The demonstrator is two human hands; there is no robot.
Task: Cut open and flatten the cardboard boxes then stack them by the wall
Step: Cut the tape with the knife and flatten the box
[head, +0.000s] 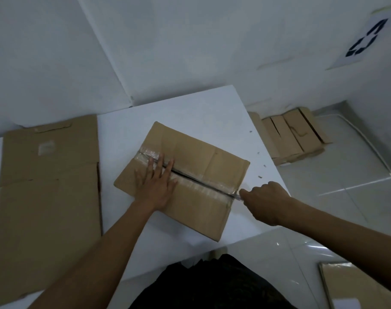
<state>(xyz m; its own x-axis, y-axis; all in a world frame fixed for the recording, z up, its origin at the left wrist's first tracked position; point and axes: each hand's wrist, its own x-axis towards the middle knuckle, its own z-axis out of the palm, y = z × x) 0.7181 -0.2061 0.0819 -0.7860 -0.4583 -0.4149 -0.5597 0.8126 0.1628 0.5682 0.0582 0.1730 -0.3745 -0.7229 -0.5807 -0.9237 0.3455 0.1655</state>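
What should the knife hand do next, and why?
Probably draw the knife the last bit off the edge of the box: the right hand grips it at the end of the taped seam, which looks slit open behind it, and the left hand presses on the box.

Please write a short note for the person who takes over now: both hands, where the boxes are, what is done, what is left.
Left hand: flat, pressing the taped box on the table.
Right hand: grips the cutter at the right end of the seam.
Done: seam looks slit along most of its length; one flattened sheet lies at left; a stack sits by the wall.
Left: finish cutting, flatten, stack.
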